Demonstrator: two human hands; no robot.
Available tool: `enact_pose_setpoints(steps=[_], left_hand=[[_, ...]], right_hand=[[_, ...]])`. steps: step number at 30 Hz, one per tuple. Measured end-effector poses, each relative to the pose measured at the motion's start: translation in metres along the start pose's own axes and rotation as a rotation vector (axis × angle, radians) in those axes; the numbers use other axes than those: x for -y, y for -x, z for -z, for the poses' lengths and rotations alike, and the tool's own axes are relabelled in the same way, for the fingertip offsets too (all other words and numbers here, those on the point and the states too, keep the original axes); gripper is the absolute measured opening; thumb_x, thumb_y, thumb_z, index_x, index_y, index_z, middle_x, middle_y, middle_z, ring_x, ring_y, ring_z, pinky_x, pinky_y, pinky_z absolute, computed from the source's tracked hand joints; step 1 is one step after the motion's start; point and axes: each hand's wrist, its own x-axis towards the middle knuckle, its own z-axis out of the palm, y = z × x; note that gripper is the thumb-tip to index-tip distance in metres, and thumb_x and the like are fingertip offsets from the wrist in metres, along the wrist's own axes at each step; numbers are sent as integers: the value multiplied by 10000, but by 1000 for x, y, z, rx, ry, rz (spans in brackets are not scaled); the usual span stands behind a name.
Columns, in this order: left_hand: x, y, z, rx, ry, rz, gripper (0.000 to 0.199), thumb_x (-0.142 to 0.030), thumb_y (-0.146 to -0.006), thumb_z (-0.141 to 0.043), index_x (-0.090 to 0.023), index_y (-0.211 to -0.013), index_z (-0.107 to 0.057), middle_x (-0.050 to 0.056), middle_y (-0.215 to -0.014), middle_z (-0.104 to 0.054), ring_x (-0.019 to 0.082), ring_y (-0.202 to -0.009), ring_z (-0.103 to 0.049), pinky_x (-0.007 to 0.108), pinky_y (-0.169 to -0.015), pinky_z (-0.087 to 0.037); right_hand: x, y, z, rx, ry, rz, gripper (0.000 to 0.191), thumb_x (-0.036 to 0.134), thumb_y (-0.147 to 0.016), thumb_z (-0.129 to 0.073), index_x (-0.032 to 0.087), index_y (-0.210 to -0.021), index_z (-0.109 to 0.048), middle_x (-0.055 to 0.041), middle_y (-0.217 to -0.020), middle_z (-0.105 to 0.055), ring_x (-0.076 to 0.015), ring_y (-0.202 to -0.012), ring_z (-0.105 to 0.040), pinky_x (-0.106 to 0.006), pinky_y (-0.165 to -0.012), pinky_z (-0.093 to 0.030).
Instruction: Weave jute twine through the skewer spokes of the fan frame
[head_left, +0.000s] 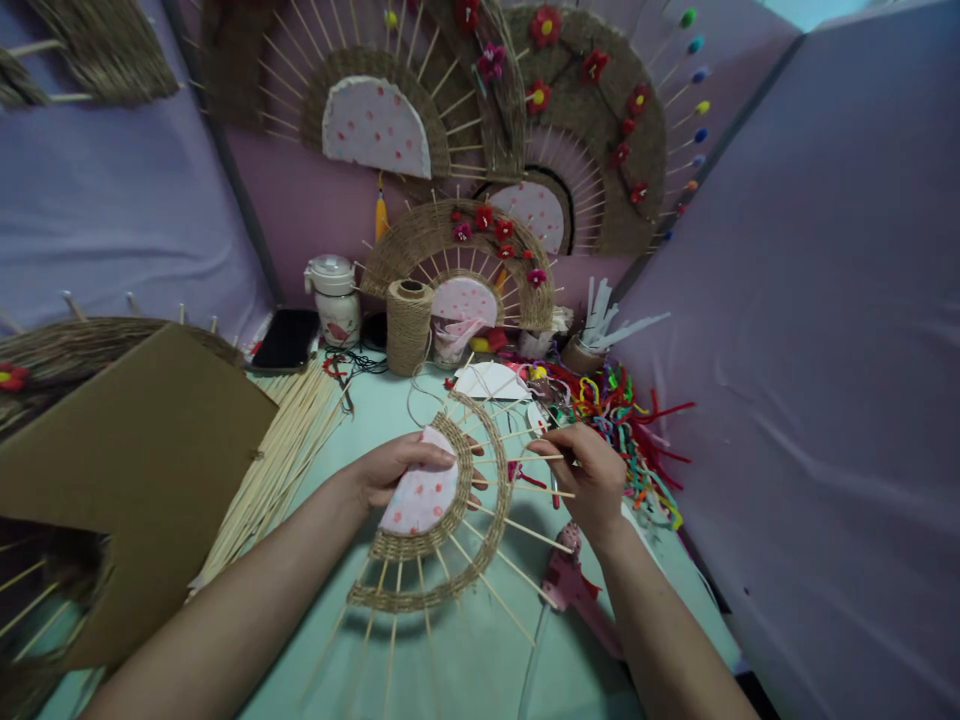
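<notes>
A half-round fan (495,540) of woven twine on thin wooden sticks is tilted above the table. My left hand (409,465) grips its inner part, thumb over the dotted white fabric (424,495) and fingers behind. Two bands of weaving cross the sticks, with bare sticks between them and beyond the outer one. At the fan's right side my right hand (589,470) is closed in a pinch by the stick tips; what lies between its fingertips is too small to make out. A loose strand of twine loops near the fan's top, below the twine spool (409,330).
A pink glue gun (574,590) lies below my right hand. Colourful pipe cleaners (622,420) heap at right. Loose wooden sticks (270,455) and cardboard (165,430) lie at left. Behind stand a jar (335,305), a phone (285,338) and a finished flowered fan (420,235).
</notes>
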Motion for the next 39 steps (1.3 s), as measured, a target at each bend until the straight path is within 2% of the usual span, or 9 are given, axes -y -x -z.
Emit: enact_pose_setpoints(steps=[3,6,13,20,24,30,32,36,39], left_hand=[[1,-1,2,-59,-25,17,123,-123,-645,-648,-55,-747,-631,138,-690,-713,251,-650,-692,311,-576,-548],[2,-2,3,-48,-25,42,128,-129,-619,-663,-56,-722,-645,141,-687,-712,237,-609,-687,303,-553,-547],[2,0,-4,55,-43,78,159,-135,-631,-662,-59,-771,-666,167,-732,-720,263,-692,-700,330,-624,-552],[6,0,-3,111,-94,89,255,-130,-644,-662,-65,-890,-668,161,-797,-725,228,-699,-697,320,-673,-538],[11,-2,-2,154,-111,117,276,-147,-658,-673,-63,-920,-672,159,-828,-725,225,-695,-696,305,-661,-531],[12,-6,-5,194,107,95,464,-463,-799,-546,-33,-924,-667,197,-886,-711,271,-891,-673,379,-860,-474],[10,-7,-6,132,123,71,389,-403,-810,-547,-42,-882,-673,175,-848,-717,244,-844,-681,350,-847,-479],[6,-6,-10,14,2,-25,198,-205,-772,-609,-60,-893,-667,110,-780,-713,161,-685,-668,251,-697,-499],[4,-4,-14,19,-26,-68,253,-137,-728,-650,-92,-976,-637,100,-832,-707,160,-707,-665,250,-681,-499]], right_hand=[[-6,-2,8,-8,34,80,56,204,-798,-659,195,-761,-618,-18,-637,-596,-139,-591,-524,-273,-576,-418],[-8,-5,14,4,19,94,26,187,-808,-644,199,-808,-621,-36,-685,-623,-154,-639,-560,-284,-600,-445],[-10,-12,24,109,-109,-76,46,219,-830,-610,208,-801,-645,-28,-711,-638,-152,-652,-583,-279,-606,-448],[-1,1,-10,143,-329,-444,120,274,-780,-637,193,-692,-642,5,-631,-606,-121,-547,-531,-241,-526,-418],[9,6,-26,165,-421,-557,137,300,-754,-635,183,-683,-641,14,-581,-584,-106,-487,-489,-225,-465,-387],[15,0,-25,162,-415,-587,155,312,-750,-621,178,-674,-638,-2,-605,-603,-117,-521,-500,-231,-494,-396],[17,-1,-25,175,-406,-592,159,308,-738,-623,172,-658,-635,-11,-610,-608,-122,-534,-505,-236,-507,-399],[18,-1,-29,194,-407,-606,169,311,-727,-617,164,-646,-634,-6,-590,-591,-116,-520,-488,-232,-493,-387],[16,1,-32,207,-421,-597,172,313,-732,-617,164,-650,-641,-3,-583,-586,-112,-514,-479,-227,-480,-382]])
